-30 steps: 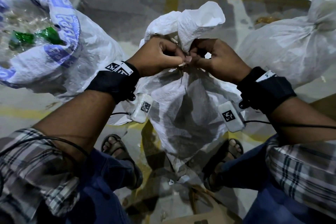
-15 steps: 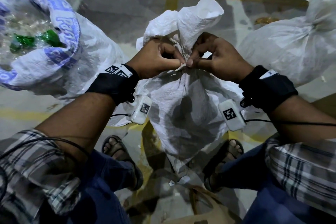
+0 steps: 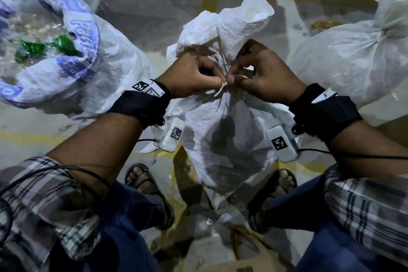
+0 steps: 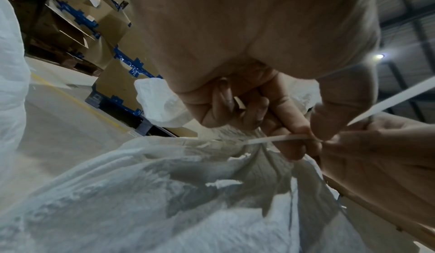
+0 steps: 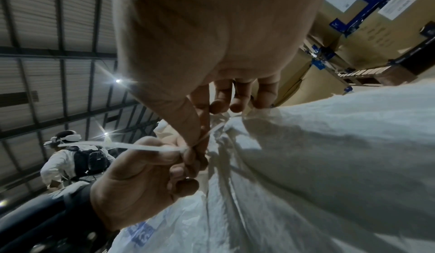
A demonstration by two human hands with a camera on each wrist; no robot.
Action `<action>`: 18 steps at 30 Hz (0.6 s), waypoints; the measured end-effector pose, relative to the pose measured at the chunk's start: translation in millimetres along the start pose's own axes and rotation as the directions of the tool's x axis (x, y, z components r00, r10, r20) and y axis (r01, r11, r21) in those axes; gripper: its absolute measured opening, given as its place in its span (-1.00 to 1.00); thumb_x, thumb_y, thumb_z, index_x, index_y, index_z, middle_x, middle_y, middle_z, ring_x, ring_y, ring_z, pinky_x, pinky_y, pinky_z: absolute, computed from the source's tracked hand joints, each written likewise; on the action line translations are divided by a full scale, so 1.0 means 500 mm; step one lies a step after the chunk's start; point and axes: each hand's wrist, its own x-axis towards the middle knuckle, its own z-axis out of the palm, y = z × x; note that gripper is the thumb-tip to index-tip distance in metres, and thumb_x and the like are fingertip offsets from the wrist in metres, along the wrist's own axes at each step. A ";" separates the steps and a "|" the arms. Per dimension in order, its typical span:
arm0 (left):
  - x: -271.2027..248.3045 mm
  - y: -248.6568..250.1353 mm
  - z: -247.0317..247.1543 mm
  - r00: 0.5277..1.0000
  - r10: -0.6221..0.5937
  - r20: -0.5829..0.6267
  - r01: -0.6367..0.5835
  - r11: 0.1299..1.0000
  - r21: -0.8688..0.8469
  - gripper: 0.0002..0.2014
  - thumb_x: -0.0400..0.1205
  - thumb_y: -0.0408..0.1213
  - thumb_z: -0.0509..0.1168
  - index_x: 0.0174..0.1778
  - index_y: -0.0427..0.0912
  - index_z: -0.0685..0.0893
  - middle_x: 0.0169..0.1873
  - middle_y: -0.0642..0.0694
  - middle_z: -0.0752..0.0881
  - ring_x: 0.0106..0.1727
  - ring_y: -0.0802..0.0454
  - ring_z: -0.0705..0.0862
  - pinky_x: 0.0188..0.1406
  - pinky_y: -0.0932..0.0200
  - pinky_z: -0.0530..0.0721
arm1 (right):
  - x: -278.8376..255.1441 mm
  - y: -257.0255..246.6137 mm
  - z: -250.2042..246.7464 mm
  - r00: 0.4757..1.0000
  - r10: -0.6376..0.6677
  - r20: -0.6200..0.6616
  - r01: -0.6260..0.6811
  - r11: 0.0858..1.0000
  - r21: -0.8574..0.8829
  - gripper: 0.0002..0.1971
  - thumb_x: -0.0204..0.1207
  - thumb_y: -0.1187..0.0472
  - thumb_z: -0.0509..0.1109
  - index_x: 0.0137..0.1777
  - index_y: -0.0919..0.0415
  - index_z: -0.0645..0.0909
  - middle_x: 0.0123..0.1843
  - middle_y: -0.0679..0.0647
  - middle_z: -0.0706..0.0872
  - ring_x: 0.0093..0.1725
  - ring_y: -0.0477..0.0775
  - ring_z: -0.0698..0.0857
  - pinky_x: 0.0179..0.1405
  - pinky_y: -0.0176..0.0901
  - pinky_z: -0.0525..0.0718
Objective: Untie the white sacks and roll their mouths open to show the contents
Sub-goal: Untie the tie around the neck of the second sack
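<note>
between the person's sandalled feet on the concrete floor [image 3: 141,20] stands the middle white sack [image 3: 223,134], its neck still bunched and bound by a pale plastic tie strip [image 3: 220,91]. both hands work at that knot: the left hand [image 3: 194,75] has thumb and forefinger pinched on the strip, the other fingers curled in, and the right hand [image 3: 262,77] pinches the same knot from the other side with thumb and forefinger, its remaining fingers loosely bent over the gathered cloth. in the left wrist view the tie strip [image 4: 277,138] runs taut from the sack's neck into the pinch, with a free tail sticking up. above the hands the sack's mouth [image 3: 242,17] flops out, crumpled and shut.

farther off, toward the left edge of the floor, an opened sack [image 3: 88,35] with blue print has its rim rolled down, showing clear plastic and green scraps [image 3: 33,47]. toward the right edge another tied sack [image 3: 353,55] sits knotted and untouched.

judging by this, one sack is done, one is mid-untying with rolling to follow, and at least one remains.
</note>
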 end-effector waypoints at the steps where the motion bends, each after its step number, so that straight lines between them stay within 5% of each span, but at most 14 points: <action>1: 0.001 -0.001 -0.002 1.000 0.000 0.000 0.000 1.000 -0.008 -0.85 0.45 -0.40 0.45 -0.26 -0.06 0.88 -0.29 -0.17 0.85 -0.29 0.19 0.66 -0.17 0.27 0.61 | 0.002 0.001 -0.002 1.000 0.008 0.006 -0.008 1.000 -0.030 -0.92 0.49 0.19 0.57 -0.07 0.16 0.83 0.03 0.15 0.55 0.14 0.17 0.59 0.20 0.02 0.58; 7: 0.005 0.009 -0.008 1.000 -0.024 -0.012 0.024 0.999 0.025 -0.85 0.34 -0.23 0.43 -0.25 -0.13 0.88 -0.21 -0.20 0.87 -0.17 0.05 0.74 0.02 -0.09 0.77 | 0.006 0.014 -0.008 0.999 -0.030 -0.016 0.026 0.982 -0.186 -0.91 0.52 0.15 0.51 -0.09 0.14 0.81 0.04 0.17 0.55 0.16 0.30 0.57 0.23 0.06 0.54; 12: 0.003 0.007 -0.012 0.999 -0.030 -0.017 0.031 0.999 0.041 -0.83 0.31 -0.18 0.43 -0.28 -0.09 0.89 -0.21 -0.11 0.88 -0.15 0.05 0.78 0.07 -0.05 0.79 | 0.005 0.026 -0.014 0.994 0.069 -0.080 -0.081 0.984 -0.159 -0.93 0.52 0.17 0.51 -0.07 0.09 0.83 0.16 0.27 0.60 0.25 0.33 0.58 0.33 0.18 0.57; 18: -0.003 0.002 -0.009 0.999 -0.031 -0.006 0.031 0.999 0.014 -0.87 0.37 -0.27 0.42 -0.28 -0.06 0.88 -0.29 -0.11 0.86 -0.28 0.14 0.69 -0.14 0.17 0.65 | -0.007 -0.006 -0.004 0.999 -0.034 -0.017 0.031 0.988 -0.150 -0.89 0.47 0.09 0.59 -0.03 -0.02 0.86 -0.02 0.05 0.56 0.19 0.22 0.54 0.27 0.16 0.51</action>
